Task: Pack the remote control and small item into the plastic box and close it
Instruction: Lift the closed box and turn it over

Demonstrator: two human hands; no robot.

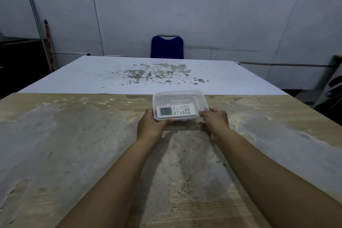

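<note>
A clear plastic box (179, 97) with its lid on rests on the worn wooden table (74, 144). Through the lid I see a white remote control (176, 111) with a grey screen lying along the near side. My left hand (150, 125) grips the box's near left corner, thumb on the lid's edge. At the near right corner my right hand (214, 121) holds the box, fingers curled over the rim. The small item is not visible.
Beyond the wooden table lies a white tabletop (151, 76) with flaked paint. A blue chair (167, 47) stands at its far side. Poles lean on the wall at the left, dark objects sit at the far right.
</note>
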